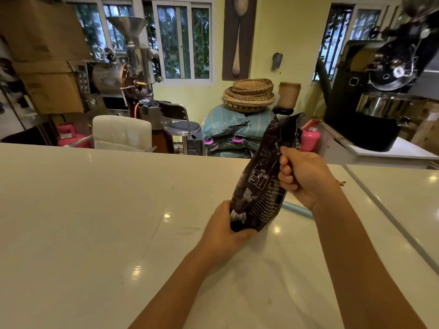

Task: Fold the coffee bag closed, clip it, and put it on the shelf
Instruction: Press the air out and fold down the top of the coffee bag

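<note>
Both hands are gripping the coffee bag (260,184), which is being held tilted above the white counter (95,210), its top leaning away toward the far right. The left hand (225,231) is cupping the bag's bottom corner, fingers wrapped under it and thumb across the near face; this appears to be taking the weight and steadying the contents. The right hand (303,176) is closing in a tight fist around the bag's right edge, roughly halfway up, seemingly gathering the slack material above the coffee so that the empty upper part can be flattened for folding.

The bag's top is standing unfolded and crumpled. No fold is being made yet, so the task is judged to be at its first step.

A pale blue strip (298,210) is lying on the counter just beyond the right forearm; it may be the clip, though that cannot be confirmed. No shelf is identifiable from this position.

Across the room, a roasting machine (123,74) is standing at far left and stacked woven baskets (249,95) are resting on sacks (228,127) behind the counter.

Risk noted: with the bag tilted and open, contents could spill if the upper grip slackens.
</note>
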